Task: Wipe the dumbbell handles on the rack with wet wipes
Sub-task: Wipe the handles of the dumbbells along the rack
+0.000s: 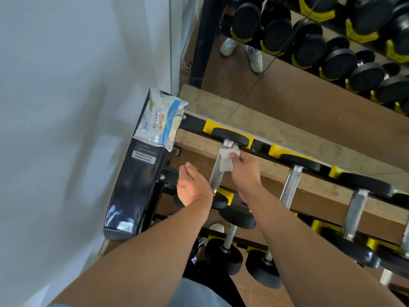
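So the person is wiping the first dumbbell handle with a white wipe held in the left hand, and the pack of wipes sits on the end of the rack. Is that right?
Not quite: the head view shows the right hand holding the white wipe against the first dumbbell handle. The left hand holds nothing. The pack of wipes does sit on the rack's end.

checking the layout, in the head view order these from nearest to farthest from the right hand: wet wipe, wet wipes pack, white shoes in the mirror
From the right hand:
1. wet wipe, pinched in its fingers against the leftmost dumbbell handle.
2. wet wipes pack, up-left on the rack's black end post.
3. white shoes, reflected in the mirror at the top.
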Motion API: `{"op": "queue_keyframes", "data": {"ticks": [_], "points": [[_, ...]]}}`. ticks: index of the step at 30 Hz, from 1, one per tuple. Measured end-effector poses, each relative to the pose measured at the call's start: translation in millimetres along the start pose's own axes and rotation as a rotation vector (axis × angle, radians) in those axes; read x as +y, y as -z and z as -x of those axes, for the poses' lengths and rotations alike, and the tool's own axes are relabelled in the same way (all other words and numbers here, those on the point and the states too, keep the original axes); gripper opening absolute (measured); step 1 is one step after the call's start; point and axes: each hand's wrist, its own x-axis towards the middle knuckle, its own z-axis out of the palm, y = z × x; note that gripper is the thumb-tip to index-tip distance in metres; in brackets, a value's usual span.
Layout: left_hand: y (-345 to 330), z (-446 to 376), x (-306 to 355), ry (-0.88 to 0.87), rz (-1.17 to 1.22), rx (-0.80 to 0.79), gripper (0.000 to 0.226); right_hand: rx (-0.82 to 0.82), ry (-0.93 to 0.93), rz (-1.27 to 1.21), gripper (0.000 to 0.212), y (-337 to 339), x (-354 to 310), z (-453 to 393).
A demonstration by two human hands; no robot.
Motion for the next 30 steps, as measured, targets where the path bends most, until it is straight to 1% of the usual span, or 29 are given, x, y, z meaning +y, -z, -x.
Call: {"op": "queue_keyframes", "data": {"ticks": [2,4,5,7,8,9,10,11,12,13,14,15,16,17,19,21,22,23,24,25,27,28,30], "points": [[0.2,0.8,0.4,-0.008,-0.01,0.0,0.041,-0.006,0.064,0.133,0.029,-6.6,0.1,0.1],[-0.2,0.0,-1.2,-0.009,-0.006,-0.012,0.042,-0.048,0.152,0.388,0.026,-0.4,6.0,16.0],[-0.2,-0.5,-1.4,-0.005,0.001,-0.018,0.042,-0.11,0.202,0.527,0.023,4.7,10.8,26.1],[-0.4,-1.1,-1.1,0.008,0.013,-0.018,0.042,-0.281,0.242,0.738,0.025,17.4,21.1,45.8],[-0.3,-0.7,-0.9,0.014,0.02,-0.02,0.043,-0.347,0.252,0.778,0.026,23.4,23.1,54.6],[-0.3,-0.2,-1.2,0.021,0.034,-0.023,0.043,-0.356,0.278,0.788,0.024,28.5,23.9,59.0],[-0.3,0.8,-1.3,0.028,0.054,-0.02,0.043,-0.297,0.332,0.759,0.02,32.3,20.4,60.4],[0.0,1.6,-1.0,0.036,0.081,-0.005,0.044,-0.186,0.416,0.701,0.018,35.2,14.4,60.3],[-0.1,2.2,-1.1,0.048,0.111,0.021,0.044,-0.054,0.561,0.671,0.023,36.4,10.4,54.9],[-0.4,2.5,-1.4,0.063,0.142,0.055,0.044,0.058,0.75,0.711,0.034,34.7,6.3,44.3],[-0.7,2.5,-1.8,0.081,0.171,0.085,0.044,0.106,0.921,0.815,0.046,31.5,3.6,29.1],[-0.5,3.4,-1.2,0.104,0.2,0.111,0.045,0.061,1.07,0.963,0.054,27.6,3.6,12.0],[-0.5,4.1,-0.4,0.125,0.225,0.132,0.044,-0.058,1.169,1.096,0.057,23.2,4.0,-2.1],[-0.8,4.2,0.0,0.136,0.245,0.15,0.044,-0.191,1.226,1.2,0.057,20.2,4.2,-10.5],[-1.1,3.9,-0.5,0.141,0.272,0.171,0.043,-0.398,1.288,1.308,0.052,18.9,8.3,-12.1],[-1.5,4.4,-1.5,0.137,0.297,0.183,0.042,-0.598,1.297,1.38,0.052,24.3,14.0,0.5],[-1.6,5.0,-2.2,0.132,0.312,0.189,0.042,-0.69,1.315,1.395,0.052,27.5,16.1,4.1],[-1.9,5.4,-3.7,0.128,0.323,0.197,0.043,-0.745,1.331,1.387,0.05,30.4,13.0,3.9],[-2.0,6.0,-4.3,0.124,0.33,0.206,0.043,-0.717,1.367,1.341,0.048,32.0,4.8,0.8],[-2.4,6.1,-4.5,0.124,0.336,0.213,0.043,-0.629,1.395,1.282,0.05,32.9,-5.6,-4.3],[-1.7,7.1,-2.5,0.133,0.354,0.231,0.041,-0.381,1.44,1.206,0.053,32.5,-23.4,-22.1],[-0.9,8.4,-1.3,0.135,0.362,0.244,0.04,-0.327,1.462,1.241,0.054,32.2,-28.5,-29.2],[-0.6,12.2,0.1,0.123,0.369,0.269,0.04,-0.341,1.469,1.406,0.053,31.5,-29.2,-31.3]]}}
